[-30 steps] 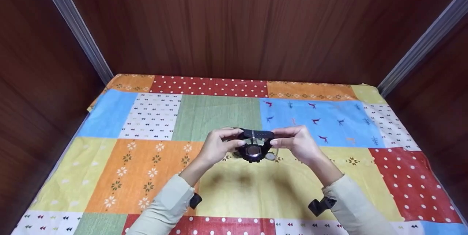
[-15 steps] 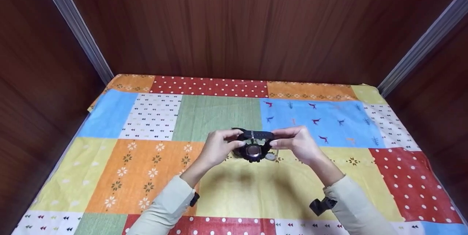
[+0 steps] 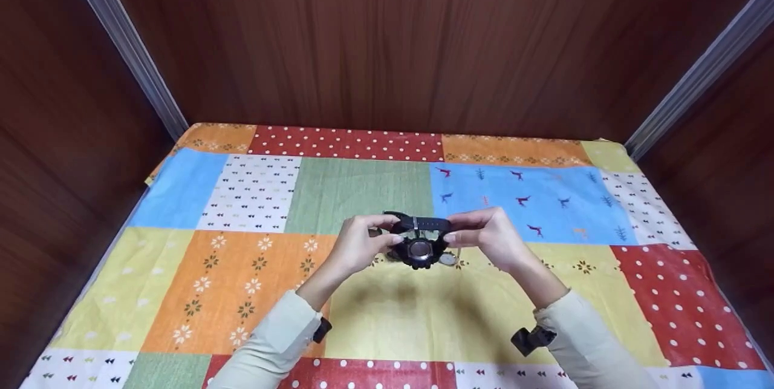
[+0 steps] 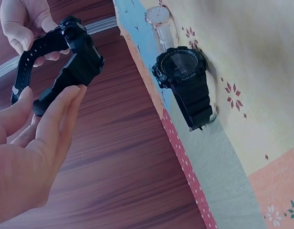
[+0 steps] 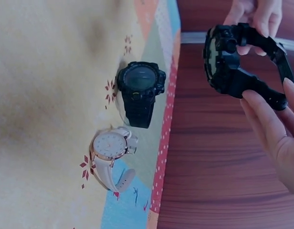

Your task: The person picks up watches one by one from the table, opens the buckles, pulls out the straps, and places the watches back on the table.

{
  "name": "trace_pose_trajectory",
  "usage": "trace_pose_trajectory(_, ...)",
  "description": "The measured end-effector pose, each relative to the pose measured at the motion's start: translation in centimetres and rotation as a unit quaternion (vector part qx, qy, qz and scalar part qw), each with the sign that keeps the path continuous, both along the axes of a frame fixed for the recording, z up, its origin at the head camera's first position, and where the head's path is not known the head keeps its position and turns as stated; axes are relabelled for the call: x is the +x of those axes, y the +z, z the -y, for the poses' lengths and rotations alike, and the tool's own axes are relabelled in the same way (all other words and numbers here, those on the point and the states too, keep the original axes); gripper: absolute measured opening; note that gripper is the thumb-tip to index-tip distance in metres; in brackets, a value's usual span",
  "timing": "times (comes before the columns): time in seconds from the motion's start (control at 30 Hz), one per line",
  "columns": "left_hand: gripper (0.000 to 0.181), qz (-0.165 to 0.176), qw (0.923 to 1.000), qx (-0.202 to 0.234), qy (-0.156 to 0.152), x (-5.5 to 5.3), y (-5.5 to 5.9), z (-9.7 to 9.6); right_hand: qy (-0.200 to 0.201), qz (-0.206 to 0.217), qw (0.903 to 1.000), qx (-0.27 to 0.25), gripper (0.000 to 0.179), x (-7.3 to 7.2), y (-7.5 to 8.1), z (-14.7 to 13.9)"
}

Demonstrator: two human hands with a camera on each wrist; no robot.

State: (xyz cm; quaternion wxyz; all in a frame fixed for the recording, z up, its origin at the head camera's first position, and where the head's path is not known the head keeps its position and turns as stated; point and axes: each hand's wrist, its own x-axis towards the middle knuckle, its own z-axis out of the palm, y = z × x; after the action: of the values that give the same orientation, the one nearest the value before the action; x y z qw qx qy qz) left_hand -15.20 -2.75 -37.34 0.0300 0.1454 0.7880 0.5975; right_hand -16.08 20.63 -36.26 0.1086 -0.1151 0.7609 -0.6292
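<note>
A black digital wristwatch [image 3: 420,249] with its strap closed into a loop is held up over the table, face toward me. From the left, my left hand [image 3: 363,245] pinches the strap between thumb and fingers. My right hand [image 3: 493,238] pinches the loop's other side the same way. The left wrist view shows the strap's row of holes and the gap through the loop [image 4: 25,69]. Below, a second black wristwatch [image 5: 141,81] lies on the cloth, mostly hidden behind the held one in the head view. Beside it lies a white-strapped watch [image 5: 110,145] with a rose-gold rim.
A patchwork-printed tablecloth [image 3: 387,316] covers the table. Dark wood panels [image 3: 387,44] rise behind it and at both sides, with grey metal strips [image 3: 130,44] at the corners. Black wrist cameras [image 3: 532,340] sit at the sleeves.
Both hands keep their pinch on the black wristwatch and barely move; the strap and the right fingertips shift very slightly left. The watches on the cloth stay put.
</note>
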Motion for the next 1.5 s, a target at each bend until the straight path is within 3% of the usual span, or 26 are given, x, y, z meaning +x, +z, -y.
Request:
trace_pose_trajectory(0.63,0.025,0.031,0.9957,0.083,-0.026,-0.13,-0.21,0.18,-0.003,0.005,0.9984,-0.057,0.033,-0.04,-0.31,-0.28)
trace_pose_trajectory(1.13,0.027,0.04,0.9926,0.11,-0.032,-0.22,-0.58,0.23,0.002,0.015,0.9952,-0.097,0.032,0.04,-0.41,-0.34)
trace_pose_trajectory(1.5,0.027,0.036,0.9906,0.128,-0.032,-0.2,-0.88,0.17,-0.006,0.024,0.9956,-0.09,0.034,-0.05,-0.61,-0.49)
